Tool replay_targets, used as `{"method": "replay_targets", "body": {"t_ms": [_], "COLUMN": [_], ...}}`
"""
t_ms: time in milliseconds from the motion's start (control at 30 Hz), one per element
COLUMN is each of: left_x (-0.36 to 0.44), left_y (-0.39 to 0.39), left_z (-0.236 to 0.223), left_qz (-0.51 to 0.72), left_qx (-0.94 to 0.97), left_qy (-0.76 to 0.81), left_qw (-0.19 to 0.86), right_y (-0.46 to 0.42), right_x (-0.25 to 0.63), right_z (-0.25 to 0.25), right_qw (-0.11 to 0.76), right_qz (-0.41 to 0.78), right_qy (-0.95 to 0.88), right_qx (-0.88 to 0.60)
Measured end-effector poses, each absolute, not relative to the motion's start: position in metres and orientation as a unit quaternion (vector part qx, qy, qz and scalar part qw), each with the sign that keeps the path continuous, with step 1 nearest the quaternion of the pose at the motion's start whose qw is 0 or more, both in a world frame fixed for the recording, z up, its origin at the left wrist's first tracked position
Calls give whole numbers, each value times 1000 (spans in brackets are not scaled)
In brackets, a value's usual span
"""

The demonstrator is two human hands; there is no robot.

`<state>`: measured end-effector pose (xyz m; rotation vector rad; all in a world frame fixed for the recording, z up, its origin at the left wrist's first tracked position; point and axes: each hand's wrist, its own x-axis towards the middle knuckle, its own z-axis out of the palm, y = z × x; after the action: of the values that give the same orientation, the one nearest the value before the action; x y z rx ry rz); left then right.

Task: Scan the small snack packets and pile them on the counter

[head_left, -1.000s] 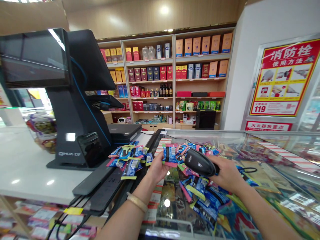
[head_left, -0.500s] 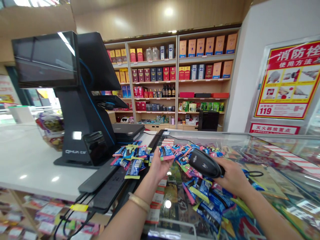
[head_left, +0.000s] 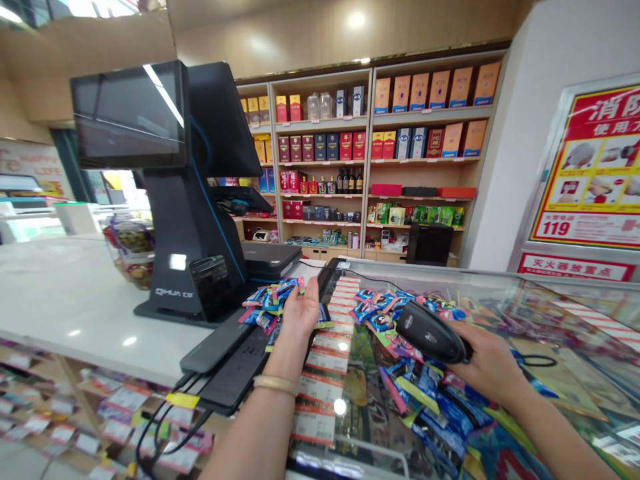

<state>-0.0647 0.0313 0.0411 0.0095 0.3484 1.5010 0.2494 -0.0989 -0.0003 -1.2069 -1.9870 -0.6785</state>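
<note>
My right hand [head_left: 489, 368] is shut on a black handheld barcode scanner [head_left: 431, 331], its head pointing left over a spread of small blue and pink snack packets [head_left: 430, 393] on the glass counter top [head_left: 575, 313]. My left hand [head_left: 301, 311] reaches forward with fingers stretched out flat against a smaller heap of the same packets [head_left: 267, 301] beside the till. One packet [head_left: 324, 315] lies just under its thumb; nothing is clamped in the fingers.
A black till with two screens [head_left: 185, 200] stands on the white counter [head_left: 60, 293] at left, with a keyboard [head_left: 225, 350] and cables in front. A jar of sweets [head_left: 129, 253] sits behind it. Shelves of boxed goods [head_left: 380, 133] fill the back wall.
My left hand carried a packet from in front of the scanner leftward to the small heap by the till and opened there. The scanner hand stayed put; my head turned left.
</note>
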Motion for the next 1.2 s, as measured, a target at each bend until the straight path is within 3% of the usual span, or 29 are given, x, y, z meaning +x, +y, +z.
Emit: {"method": "replay_targets", "body": {"t_ms": [233, 400, 500, 633, 767, 900, 1033, 1200], "left_x": [-52, -29, -10, 5, 11, 19, 23, 20], "left_y": [23, 9, -6, -26, -37, -42, -45, -42], "left_z": [38, 28, 15, 2, -6, -13, -13, -5], "left_qz": [640, 577, 501, 375, 289, 237, 248, 359], "left_qx": [-2, 226, 496, 748, 876, 921, 920, 816], "left_qy": [175, 254, 302, 255, 196, 181, 162, 210], "left_qw": [748, 743, 642, 486, 332, 251, 257, 402], "right_y": [-98, -98, -99, -99, -97, -95, -95, -95], "right_x": [251, 251, 251, 250, 253, 258, 260, 261], "right_z": [-3, -1, 1, 2, 2, 2, 3, 2], "right_qw": [357, 368, 378, 384, 386, 394, 397, 403], "right_qz": [-257, -248, -248, -238, -238, -249, -260, -264], "right_qy": [-766, -760, -751, -745, -736, -723, -717, -710], "right_qx": [-468, -474, -481, -490, -503, -510, -510, -514]}}
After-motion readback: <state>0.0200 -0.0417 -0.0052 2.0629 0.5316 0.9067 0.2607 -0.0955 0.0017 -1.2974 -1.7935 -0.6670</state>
